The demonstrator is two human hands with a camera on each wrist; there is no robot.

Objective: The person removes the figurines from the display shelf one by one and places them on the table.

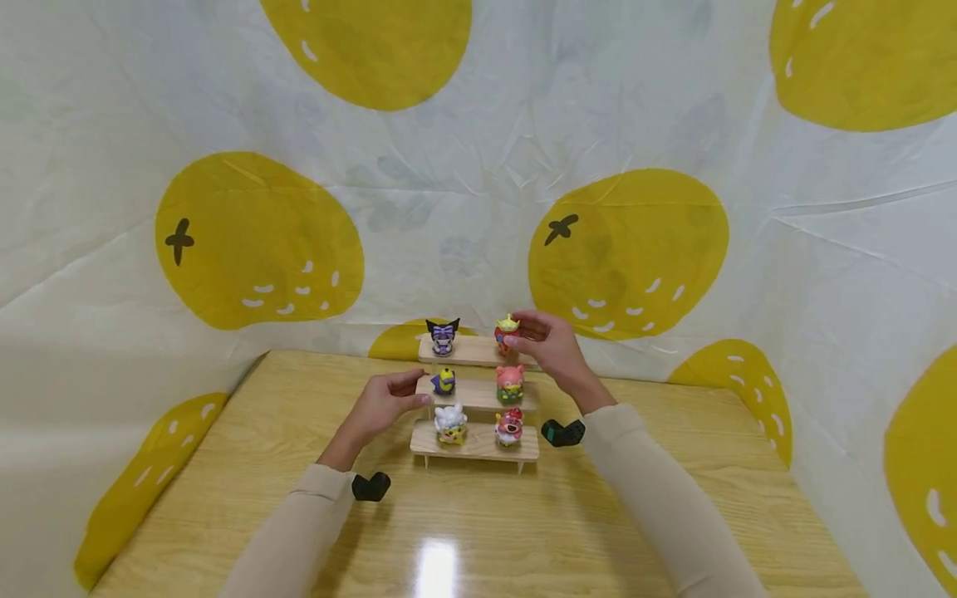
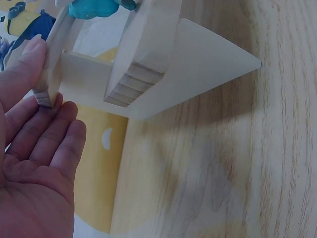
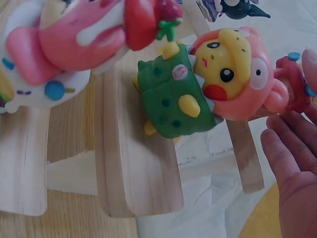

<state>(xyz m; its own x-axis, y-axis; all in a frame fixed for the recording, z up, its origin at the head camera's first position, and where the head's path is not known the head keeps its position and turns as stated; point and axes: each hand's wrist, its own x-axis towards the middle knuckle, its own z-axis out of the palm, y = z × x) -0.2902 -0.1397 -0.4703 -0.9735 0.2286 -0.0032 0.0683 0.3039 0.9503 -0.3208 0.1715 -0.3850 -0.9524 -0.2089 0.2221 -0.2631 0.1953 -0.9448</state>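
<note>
My right hand point(image 1: 553, 342) is at the top tier of a small wooden display stand point(image 1: 473, 447), pinching a red figurine with a yellow top point(image 1: 507, 332), thumb in front and fingers behind. My left hand point(image 1: 381, 404) is at the middle tier's left end, beside a yellow figurine in a dark blue cape point(image 1: 444, 381). In the left wrist view, its thumb point(image 2: 29, 62) overlaps the cape's edge, with the other fingers extended around the shelf end. Below the right hand sits a figurine in a pink hood and green outfit point(image 3: 225, 79).
A black-eared purple figurine point(image 1: 443, 339) stands on the top tier's left. On the bottom tier are a white-hooded figurine point(image 1: 451, 424) and a pink one with a red top point(image 1: 509, 427). The stand rests on a wooden table point(image 1: 478, 531) before a fruit-printed cloth point(image 1: 449, 249).
</note>
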